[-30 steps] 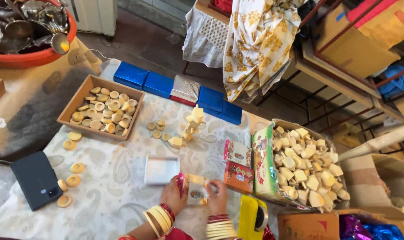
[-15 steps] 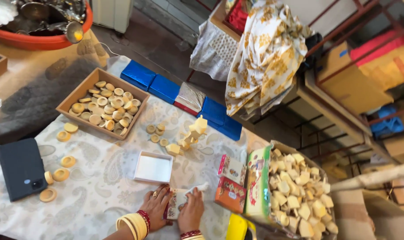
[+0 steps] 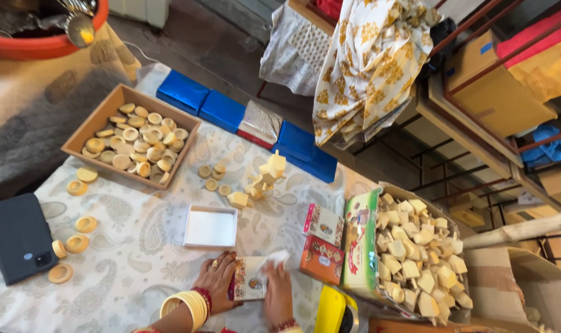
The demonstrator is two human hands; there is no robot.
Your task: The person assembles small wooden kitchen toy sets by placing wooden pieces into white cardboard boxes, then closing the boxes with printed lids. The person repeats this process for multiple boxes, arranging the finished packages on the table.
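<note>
**A:** ok so what's in the hands here? Looks like a little box?

**B:** yeah, both hands sit at the near edge of the table. The left hand [image 3: 215,280] has its grip closed around the left side of a small printed box [image 3: 249,279], fingers curled on it, bangles [image 3: 185,308] on the wrist. The right hand [image 3: 279,293] pinches a bit of white paper [image 3: 275,258] at the box's top right, so that grip is narrow and holding the paper against the box.

**A:** and the white thing just above?

**B:** that's an open white tray [image 3: 210,226], lying flat on the patterned cloth [image 3: 138,259], near the hands but not touching. To its right, two more printed boxes: a pink one [image 3: 323,224] and an orange one [image 3: 321,259], just beside each other.

**A:** what's the big pile on the right?

**B:** a carton [image 3: 362,246] full of pale blocks [image 3: 416,259], at the right edge. A few loose blocks [image 3: 265,176] sit stacked near the middle.

**A:** left side?

**B:** a cardboard tray [image 3: 95,120] full of round pale discs [image 3: 138,139] near the far left, a few loose discs [image 3: 77,225] on the cloth, and a dark phone [image 3: 18,237] at the left edge. Blue packets [image 3: 200,102] line the far edge.
</note>
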